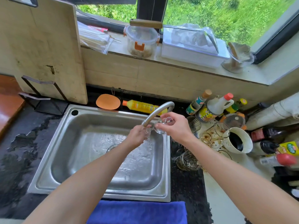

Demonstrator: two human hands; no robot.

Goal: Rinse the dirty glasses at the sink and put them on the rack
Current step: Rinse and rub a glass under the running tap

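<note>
Head view, looking down on a steel sink (48,159) set in a dark, wet surface (21,151). Both hands meet beneath the spout of the curved tap (156,113), over the right half of the basin.

(a) The right hand (175,128) grasps a small clear glass (163,127). Its fingers (169,115) arch over the top and the thumb presses the near side, so the grip is a closed pinch. The glass lies tilted on its side, just beside the spout's mouth.

(b) The left hand (137,136) has its fingers (145,128) curled round clear glassware directly under the spout, touching the piece held by the right hand. Whether this is the same glass or a second one cannot be told.

(c) Water ripples across the basin floor around the drain.

(d) Stained glasses (215,135) stand grouped on the pale surface to the right of the sink, next to a white jug (241,139). Another glass (187,159) stands on the dark strip between them and the sink.

(e) Behind the sink lie a yellow bottle (140,106) and an orange pad (108,101). A cutting board (43,46) stands upright in a black holder (42,101) at rear left. A blue towel (137,212) covers the near edge.
</note>
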